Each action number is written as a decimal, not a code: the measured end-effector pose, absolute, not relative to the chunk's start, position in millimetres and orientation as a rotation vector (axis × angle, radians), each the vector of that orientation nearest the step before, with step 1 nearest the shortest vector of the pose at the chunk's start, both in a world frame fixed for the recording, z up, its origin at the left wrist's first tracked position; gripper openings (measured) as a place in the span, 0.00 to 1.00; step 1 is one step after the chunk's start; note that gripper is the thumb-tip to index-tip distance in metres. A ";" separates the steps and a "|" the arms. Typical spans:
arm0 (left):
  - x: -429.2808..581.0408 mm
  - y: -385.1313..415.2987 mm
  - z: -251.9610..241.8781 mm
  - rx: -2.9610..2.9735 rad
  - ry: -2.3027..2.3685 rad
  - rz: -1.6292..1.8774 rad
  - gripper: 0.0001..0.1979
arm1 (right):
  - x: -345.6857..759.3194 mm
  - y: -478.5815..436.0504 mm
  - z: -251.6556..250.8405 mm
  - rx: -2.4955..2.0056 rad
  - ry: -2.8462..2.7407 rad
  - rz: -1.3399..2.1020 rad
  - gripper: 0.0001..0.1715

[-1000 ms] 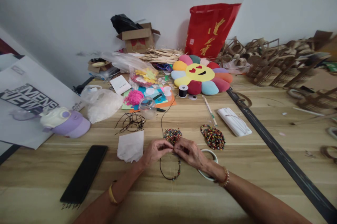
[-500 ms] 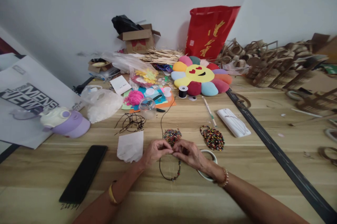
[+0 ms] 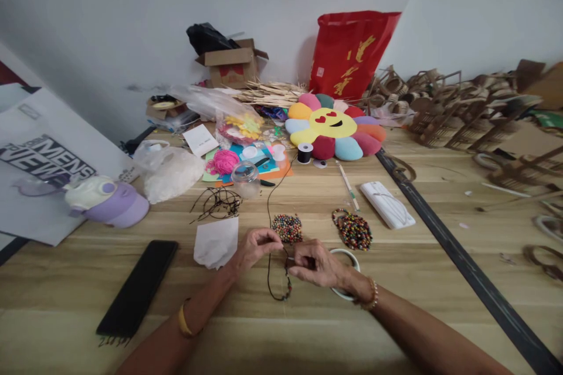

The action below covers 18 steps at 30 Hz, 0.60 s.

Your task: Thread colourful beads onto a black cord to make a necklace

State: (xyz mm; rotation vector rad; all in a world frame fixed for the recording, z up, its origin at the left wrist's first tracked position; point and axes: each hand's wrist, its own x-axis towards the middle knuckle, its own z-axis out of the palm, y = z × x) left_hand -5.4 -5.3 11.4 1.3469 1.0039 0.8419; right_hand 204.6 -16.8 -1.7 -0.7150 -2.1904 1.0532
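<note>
My left hand (image 3: pixel 255 250) pinches the end of a thin black cord (image 3: pixel 269 269) between thumb and forefinger. Just to its right, my right hand (image 3: pixel 317 264) has its fingertips closed on the same cord, slightly lower; whether a bead is between them is hidden. Below the hands the cord hangs in a loop, with several small coloured beads (image 3: pixel 289 289) strung on its right side. It runs back to a black spool (image 3: pixel 304 153). A pile of loose multicoloured beads (image 3: pixel 287 228) lies just beyond my fingers.
Strung beads (image 3: pixel 354 230) lie to the right, behind a white tape roll (image 3: pixel 357 263) partly under my right wrist. White paper (image 3: pixel 216 243), black cord pieces (image 3: pixel 215 205) and a black phone (image 3: pixel 137 287) are on the left. A glass jar (image 3: pixel 245 180) and flower cushion (image 3: pixel 334 125) stand farther back.
My hands, together before, have moved apart. The right hand has come down a little along the cord, and the beaded side of the loop has shifted left.
</note>
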 end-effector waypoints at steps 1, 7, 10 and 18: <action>-4.8 -5.6 10.6 1.352 1.001 0.838 0.12 | 204.1 -16.4 -0.8 -0.740 -2.152 1.063 0.19; 0.8 -8.4 3.9 1.395 0.989 0.817 0.12 | 198.7 -15.6 0.6 -0.805 -1.972 1.175 0.14; 1.2 -8.4 0.3 1.419 0.992 0.812 0.12 | 198.2 -16.0 -1.9 -0.799 -1.957 1.174 0.15; -1.0 -7.0 -0.9 1.520 1.030 0.816 0.09 | 199.4 -13.8 -1.9 -0.850 -1.965 1.145 0.16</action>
